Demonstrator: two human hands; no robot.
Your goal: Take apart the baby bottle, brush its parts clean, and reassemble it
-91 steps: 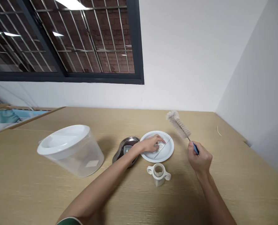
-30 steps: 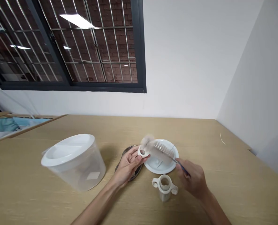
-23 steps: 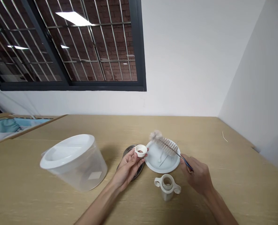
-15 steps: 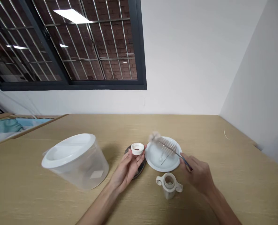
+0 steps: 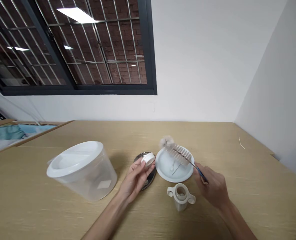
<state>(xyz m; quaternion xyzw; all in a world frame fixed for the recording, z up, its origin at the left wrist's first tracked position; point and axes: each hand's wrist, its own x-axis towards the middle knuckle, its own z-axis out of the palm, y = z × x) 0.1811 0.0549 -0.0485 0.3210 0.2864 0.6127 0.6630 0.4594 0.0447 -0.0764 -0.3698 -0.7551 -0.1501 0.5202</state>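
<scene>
So both bare forearms come up from the bottom of the shot, the left arm (image 5: pixel 104 213) angling in from lower middle and the right arm (image 5: pixel 240 223) from the lower right. The left hand (image 5: pixel 135 178) is turned palm up and cupped, fingers (image 5: pixel 136 165) curled up, thumb on top. The right hand (image 5: pixel 210 188) sits back up, with its fingertips (image 5: pixel 200 175) pinched together and pointing up-left. Hands are apart, not touching.

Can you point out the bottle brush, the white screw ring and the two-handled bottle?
bottle brush (image 5: pixel 179 154), head view, on the bristles
white screw ring (image 5: pixel 148 159), head view, on its outer wall
two-handled bottle (image 5: pixel 180 205), head view, on its body
</scene>
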